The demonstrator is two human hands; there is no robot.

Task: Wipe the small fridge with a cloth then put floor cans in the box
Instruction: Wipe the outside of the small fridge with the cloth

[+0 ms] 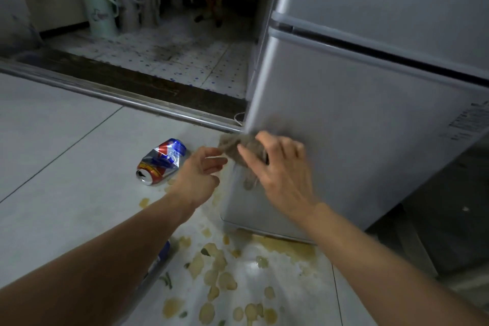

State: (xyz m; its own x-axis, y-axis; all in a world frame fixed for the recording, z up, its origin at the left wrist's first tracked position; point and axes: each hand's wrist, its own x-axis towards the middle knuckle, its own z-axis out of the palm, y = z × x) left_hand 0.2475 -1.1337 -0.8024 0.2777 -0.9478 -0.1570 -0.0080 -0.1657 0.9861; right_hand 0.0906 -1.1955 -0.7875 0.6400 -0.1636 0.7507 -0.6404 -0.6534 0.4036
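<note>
There is only one view, so no part of the scene is shared with another. The camera sits on the person's head and looks forward and down, with a wide angle that bends the straight lines near the edges. It is close to the floor (66, 145) and tilted, so the fridge (370, 127) leans across the right side of the frame. Both forearms enter from the bottom edge and the hands meet near the centre. The upper part looks through a doorway into a darker room, farther away.
</note>
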